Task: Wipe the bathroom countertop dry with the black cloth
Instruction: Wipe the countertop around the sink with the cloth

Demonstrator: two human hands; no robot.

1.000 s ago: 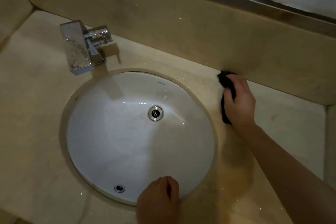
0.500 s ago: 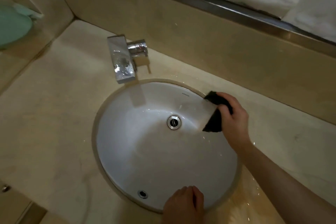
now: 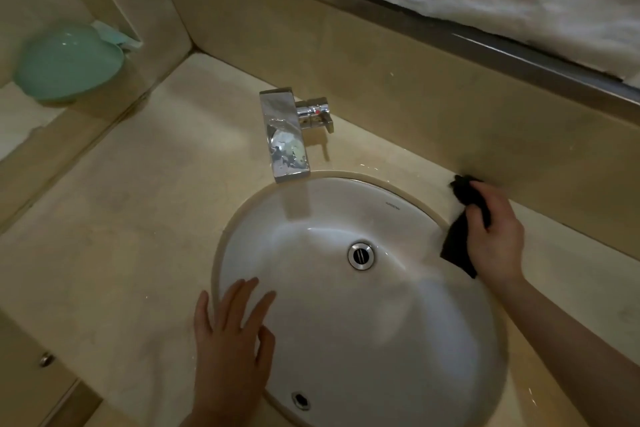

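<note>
Right hand (image 3: 493, 236) grips the black cloth (image 3: 462, 218), pressing it on the surface (image 3: 138, 236) at the back edge, against the backsplash (image 3: 381, 62) and just beside the sink (image 3: 363, 305) rim. Left hand (image 3: 230, 343) open, fingers spread, over the sink's front-left rim. Faucet (image 3: 285, 135) at the sink's back edge. Green bowl (image 3: 69, 61) far left.

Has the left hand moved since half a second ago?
Yes. The left hand now lies open-fingered at the sink's left rim; earlier it was curled at the front rim.
</note>
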